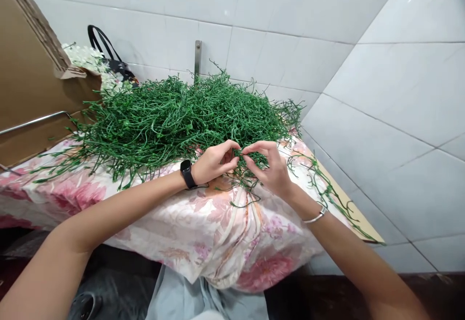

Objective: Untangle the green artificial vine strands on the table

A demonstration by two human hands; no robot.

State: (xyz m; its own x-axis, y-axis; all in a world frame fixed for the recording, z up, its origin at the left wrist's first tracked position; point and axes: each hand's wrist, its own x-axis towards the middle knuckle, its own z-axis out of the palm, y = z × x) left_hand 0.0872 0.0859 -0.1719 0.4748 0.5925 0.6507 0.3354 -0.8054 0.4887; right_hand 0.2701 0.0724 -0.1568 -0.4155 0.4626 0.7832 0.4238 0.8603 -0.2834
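A big heap of thin green artificial stems (174,116) lies on a table covered with a pink flowered cloth (214,232). At the heap's near edge my left hand (214,162) and my right hand (269,167) meet, both pinching the same small green stem piece (240,154) between thumb and fingertips. My left wrist carries a black watch (187,173). A thin silver bangle (317,217) circles my right wrist.
Loose green sprigs (327,191) trail along the table's right edge by the white tiled wall (392,116). A cardboard box (32,82) stands at the left, with white flowers (87,60) and a black-handled bag (112,63) behind it. A metal bracket (198,60) is fixed to the back wall.
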